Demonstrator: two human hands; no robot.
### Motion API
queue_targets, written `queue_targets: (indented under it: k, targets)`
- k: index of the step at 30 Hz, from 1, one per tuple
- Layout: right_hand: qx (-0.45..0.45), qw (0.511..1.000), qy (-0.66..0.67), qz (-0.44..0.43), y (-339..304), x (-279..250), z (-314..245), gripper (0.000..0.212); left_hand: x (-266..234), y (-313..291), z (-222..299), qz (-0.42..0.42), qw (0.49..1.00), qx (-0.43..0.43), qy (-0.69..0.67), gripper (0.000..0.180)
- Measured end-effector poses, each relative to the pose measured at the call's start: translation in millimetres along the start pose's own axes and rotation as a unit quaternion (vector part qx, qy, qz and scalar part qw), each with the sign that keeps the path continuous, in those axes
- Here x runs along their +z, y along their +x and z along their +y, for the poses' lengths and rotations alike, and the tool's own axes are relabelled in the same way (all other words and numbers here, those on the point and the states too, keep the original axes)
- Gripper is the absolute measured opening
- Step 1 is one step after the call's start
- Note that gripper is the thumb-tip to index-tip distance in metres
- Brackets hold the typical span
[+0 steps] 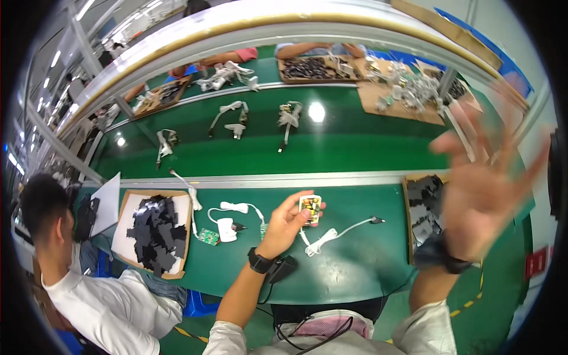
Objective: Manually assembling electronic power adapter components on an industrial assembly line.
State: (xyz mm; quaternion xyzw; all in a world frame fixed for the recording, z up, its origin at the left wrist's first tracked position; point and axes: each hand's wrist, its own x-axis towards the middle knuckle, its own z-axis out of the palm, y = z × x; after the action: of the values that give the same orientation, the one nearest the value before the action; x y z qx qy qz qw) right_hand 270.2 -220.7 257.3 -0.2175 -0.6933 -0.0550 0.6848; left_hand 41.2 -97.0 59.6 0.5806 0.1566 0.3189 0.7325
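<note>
The left grip (286, 225) holds a rectangular, white-edged circuit piece (312, 204).

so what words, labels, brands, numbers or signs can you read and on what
No text is readable.
Red wall sign: too small and blurred.
White-cased circuit board in the left hand: any markings too small.
Green circuit board: any markings too small.

Ceiling tubes (55, 58) light the scene brightly; white glare spots mark the green conveyor belt (349, 148). The right hand (486, 188) is blurred, and edges bend near the dark rim.
</note>
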Motion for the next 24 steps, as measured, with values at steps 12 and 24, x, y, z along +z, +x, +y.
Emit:
queue_targets:
  k: [12, 24]
  targets:
    - [0.247, 0.964, 0.092, -0.006, -51.5, -102.6, -88.2, 0.080, 8.2, -7.2, -9.2, -0.019, 0.999, -0.013, 0.021, 0.043]
    - [0.547, 0.811, 0.208, -0.014, 19.8, -15.4, -71.4, 0.073, 4.6, 13.1, 1.5, -0.008, 0.999, -0.014, 0.047, 0.042]
